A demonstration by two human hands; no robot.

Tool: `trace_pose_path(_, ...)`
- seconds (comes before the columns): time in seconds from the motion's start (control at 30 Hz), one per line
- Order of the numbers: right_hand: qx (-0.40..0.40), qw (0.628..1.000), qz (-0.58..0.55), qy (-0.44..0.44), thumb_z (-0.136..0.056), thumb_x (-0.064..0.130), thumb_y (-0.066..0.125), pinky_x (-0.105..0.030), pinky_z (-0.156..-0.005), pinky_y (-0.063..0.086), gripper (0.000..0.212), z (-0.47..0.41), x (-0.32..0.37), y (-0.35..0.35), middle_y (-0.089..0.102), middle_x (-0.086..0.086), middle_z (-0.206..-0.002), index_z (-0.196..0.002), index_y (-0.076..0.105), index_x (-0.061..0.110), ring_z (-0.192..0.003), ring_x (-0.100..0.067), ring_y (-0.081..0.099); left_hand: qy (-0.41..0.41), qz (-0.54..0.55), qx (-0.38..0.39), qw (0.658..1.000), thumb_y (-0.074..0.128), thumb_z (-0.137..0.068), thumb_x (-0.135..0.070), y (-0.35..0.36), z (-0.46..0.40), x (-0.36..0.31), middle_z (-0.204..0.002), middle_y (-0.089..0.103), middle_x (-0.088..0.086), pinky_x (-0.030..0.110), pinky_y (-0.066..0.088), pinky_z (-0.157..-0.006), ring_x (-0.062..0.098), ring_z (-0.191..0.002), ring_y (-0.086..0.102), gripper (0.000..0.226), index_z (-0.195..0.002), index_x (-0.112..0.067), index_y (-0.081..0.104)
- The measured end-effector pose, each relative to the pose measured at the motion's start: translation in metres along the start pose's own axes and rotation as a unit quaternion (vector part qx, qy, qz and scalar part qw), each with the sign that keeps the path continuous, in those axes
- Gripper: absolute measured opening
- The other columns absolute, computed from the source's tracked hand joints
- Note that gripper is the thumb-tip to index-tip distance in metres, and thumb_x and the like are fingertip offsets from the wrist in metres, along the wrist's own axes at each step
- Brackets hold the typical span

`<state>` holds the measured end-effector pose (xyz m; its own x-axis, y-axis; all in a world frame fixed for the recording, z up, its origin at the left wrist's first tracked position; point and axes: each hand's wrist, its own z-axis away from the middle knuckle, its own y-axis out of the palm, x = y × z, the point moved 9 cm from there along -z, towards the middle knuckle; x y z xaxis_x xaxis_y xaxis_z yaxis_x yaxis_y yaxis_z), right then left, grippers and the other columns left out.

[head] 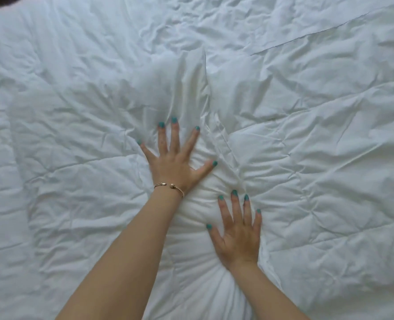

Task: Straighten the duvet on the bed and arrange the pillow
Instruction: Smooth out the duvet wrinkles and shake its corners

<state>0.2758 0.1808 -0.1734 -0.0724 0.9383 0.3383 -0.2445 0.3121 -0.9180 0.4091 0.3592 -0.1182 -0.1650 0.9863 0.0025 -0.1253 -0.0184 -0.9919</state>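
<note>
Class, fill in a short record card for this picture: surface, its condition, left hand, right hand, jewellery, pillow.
surface: white duvet
condition: wrinkled, with a raised fold ahead of the hands
left hand: flat, fingers spread, pressing the duvet
right hand: flat, fingers spread, pressing the duvet nearer the person
jewellery: gold bracelet on left wrist
pillow: cannot tell

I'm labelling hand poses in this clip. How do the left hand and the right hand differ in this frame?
The left hand reaches further up the duvet; the right hand lies nearer the person. The left wrist carries a gold bracelet; the right wrist is bare. The left hand's fingers are splayed wider than the right hand's. Both press flat on the duvet with straight fingers and teal nails.
</note>
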Motion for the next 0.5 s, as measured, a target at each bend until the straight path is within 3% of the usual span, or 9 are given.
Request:
trace_pose_path(0.13,-0.032,0.999,-0.007,0.003,-0.091,0.060,0.030,-0.056,-0.114,0.011,0.065,-0.011,-0.007,0.020,0.015,0.004,-0.161,-0.150,0.018,0.035,-0.145,-0.032,0.020,0.020,0.015,-0.003,1.000,0.021,-0.074,-0.090,0.022,-0.023,-0.010,-0.162,-0.007,0.002,0.076,-0.007,-0.102,0.031,-0.148,-0.011,0.087,-0.149,-0.049,0.008)
trace_pose_path(0.3,-0.092,0.996,-0.008,-0.001,-0.094,0.060,0.019,-0.056,-0.113,0.011,0.063,-0.025,-0.014,0.044,0.003,0.010,-0.162,-0.153,0.009,0.039,-0.148,-0.025,0.010,0.062,0.044,-0.078,0.994,0.033,-0.079,-0.082,0.041,-0.030,-0.014,-0.161,0.012,0.006,0.074,-0.004,-0.106,0.033,-0.148,0.006,0.082,-0.150,-0.042,0.022)
trace_pose_path(0.4,-0.123,0.992,-0.002,-0.008,-0.094,0.059,0.020,-0.055,-0.113,0.011,0.063,-0.026,-0.016,0.046,0.013,0.007,-0.161,-0.153,0.012,0.038,-0.144,-0.030,0.018,0.065,0.040,-0.095,0.993,0.033,-0.080,-0.080,0.045,-0.033,-0.018,-0.159,0.019,0.006,0.073,0.001,-0.107,0.033,-0.147,0.013,0.079,-0.149,-0.041,0.028)
trace_pose_path(0.5,-0.123,0.992,0.000,-0.002,-0.094,0.059,0.019,-0.053,-0.113,0.014,0.060,-0.027,-0.017,0.044,0.030,-0.001,-0.153,-0.148,0.022,0.034,-0.141,-0.032,0.024,0.061,0.051,-0.053,0.995,0.031,-0.081,-0.080,0.047,-0.033,-0.020,-0.161,0.013,0.003,0.071,0.000,-0.108,0.030,-0.148,0.007,0.080,-0.150,-0.042,0.022)
